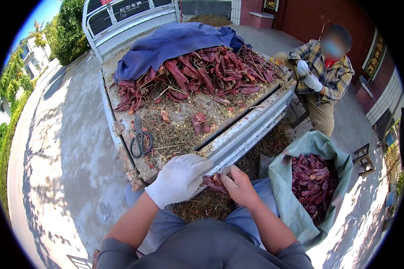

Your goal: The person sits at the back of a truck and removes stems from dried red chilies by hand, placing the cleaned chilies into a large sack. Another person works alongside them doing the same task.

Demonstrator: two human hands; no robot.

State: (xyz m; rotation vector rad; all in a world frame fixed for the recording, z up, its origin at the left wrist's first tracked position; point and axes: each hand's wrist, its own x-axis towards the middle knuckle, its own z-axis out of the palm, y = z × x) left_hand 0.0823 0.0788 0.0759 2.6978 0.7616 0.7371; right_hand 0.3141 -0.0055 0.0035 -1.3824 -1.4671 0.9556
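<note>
Over the edge of a truck bed, my bare right hand [237,185] pinches a dark red dried chili pepper [216,184] between thumb and fingers. My left hand [181,178], in a white knit glove, is close beside the pepper's left end. Its fingertips point towards the bed's edge, and its palm side is hidden, so its grip does not show. Black-handled scissors [141,141] lie on the bed just beyond the left glove. Farther back is a heap of dried red peppers [202,74], partly covered by a blue cloth [175,43].
A green woven sack [299,201] of dried peppers [314,185] stands by my right leg. Stems and seeds litter the bed [185,109], whose raised metal edge [252,124] runs before me. Another person [323,70] in white gloves sits at right; orange-handled scissors [276,62] lie nearby.
</note>
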